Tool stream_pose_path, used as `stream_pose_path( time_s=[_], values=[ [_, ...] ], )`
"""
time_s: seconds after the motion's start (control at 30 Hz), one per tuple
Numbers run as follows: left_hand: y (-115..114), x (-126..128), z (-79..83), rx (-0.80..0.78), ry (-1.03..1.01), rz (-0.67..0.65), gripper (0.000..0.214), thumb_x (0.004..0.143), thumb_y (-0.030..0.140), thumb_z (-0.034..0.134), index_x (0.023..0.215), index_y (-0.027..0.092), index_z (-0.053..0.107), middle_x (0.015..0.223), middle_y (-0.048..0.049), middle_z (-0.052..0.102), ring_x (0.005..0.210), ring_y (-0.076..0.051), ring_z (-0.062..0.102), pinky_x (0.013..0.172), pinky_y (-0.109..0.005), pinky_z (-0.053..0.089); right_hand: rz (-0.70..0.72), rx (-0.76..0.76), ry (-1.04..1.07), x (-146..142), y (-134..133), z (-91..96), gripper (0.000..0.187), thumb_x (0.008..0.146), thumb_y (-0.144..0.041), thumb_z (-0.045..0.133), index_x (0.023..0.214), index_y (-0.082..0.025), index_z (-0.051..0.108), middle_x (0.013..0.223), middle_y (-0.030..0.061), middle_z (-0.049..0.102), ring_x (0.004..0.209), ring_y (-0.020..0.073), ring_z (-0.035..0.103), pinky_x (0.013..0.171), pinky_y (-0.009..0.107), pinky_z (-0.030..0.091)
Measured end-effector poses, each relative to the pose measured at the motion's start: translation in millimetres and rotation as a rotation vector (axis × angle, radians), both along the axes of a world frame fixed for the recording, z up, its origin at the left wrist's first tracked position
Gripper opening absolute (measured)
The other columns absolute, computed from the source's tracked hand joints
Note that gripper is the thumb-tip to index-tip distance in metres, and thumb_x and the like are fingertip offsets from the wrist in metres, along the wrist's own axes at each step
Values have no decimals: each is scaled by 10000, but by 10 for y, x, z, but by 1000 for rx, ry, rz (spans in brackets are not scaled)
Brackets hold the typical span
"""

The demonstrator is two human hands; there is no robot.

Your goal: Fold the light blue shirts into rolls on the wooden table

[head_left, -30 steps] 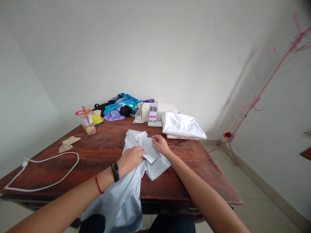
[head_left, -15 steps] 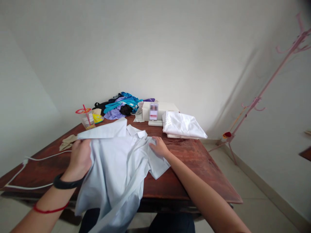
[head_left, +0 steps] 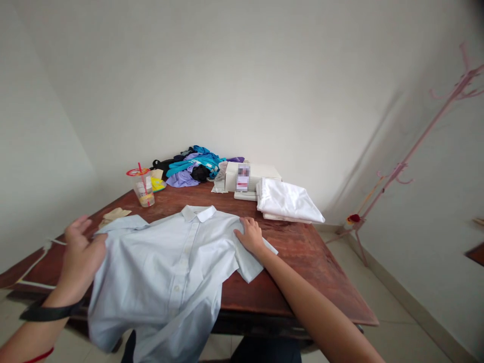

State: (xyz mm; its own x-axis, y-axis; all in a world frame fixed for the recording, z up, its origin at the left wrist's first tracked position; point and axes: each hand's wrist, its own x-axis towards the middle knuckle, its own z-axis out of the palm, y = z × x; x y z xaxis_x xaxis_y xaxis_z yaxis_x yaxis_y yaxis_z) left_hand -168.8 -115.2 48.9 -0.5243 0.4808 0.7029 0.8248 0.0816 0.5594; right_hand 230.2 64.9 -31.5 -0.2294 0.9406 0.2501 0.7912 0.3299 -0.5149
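A pale blue short-sleeved shirt [head_left: 170,267] lies spread front-up on the dark wooden table [head_left: 313,272], collar pointing away from me, its lower part hanging over the near edge. My left hand [head_left: 81,257] sits at the shirt's left sleeve, fingers spread, its thumb side against the cloth. My right hand [head_left: 250,235] rests flat on the right shoulder and sleeve, pressing the fabric onto the table. Neither hand is closed around anything.
A folded white cloth [head_left: 288,201] lies at the back right beside a white box [head_left: 252,175]. A heap of coloured clothes [head_left: 194,169] sits at the back. A plastic cup with a red straw [head_left: 142,187], a beige rag [head_left: 113,215] and a white cable [head_left: 36,254] are on the left. A pink coat stand [head_left: 416,146] stands at the right.
The bunched shirt has been opened out and laid flat. My left hand swept left with the sleeve and let it go; my right hand stayed on the right shoulder.
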Motion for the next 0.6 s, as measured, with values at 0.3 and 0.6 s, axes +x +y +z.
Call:
stream_pose_path(
  time_s=[0.3, 0.6],
  values=[
    [185, 735, 133, -216, 305, -465, 457, 957, 280, 405, 1396, 205, 509, 1460, -95, 545, 1368, -259, 501, 1181, -470, 368, -38, 6, -20, 39, 13, 60, 472, 894, -369, 637, 1329, -189, 599, 1305, 141, 571, 1220, 309, 545, 1022, 412, 426],
    [1200, 941, -361, -731, 236, -716, 600, 961, 437, 488, 1474, 126, 477, 1548, -189, 450, 1429, -322, 434, 1150, -455, 366, 29, -5, 11, 191, 85, 147, 360, 910, -287, 597, 1256, -202, 651, 1198, 100, 668, 1098, 239, 652, 987, 335, 467]
  ],
)
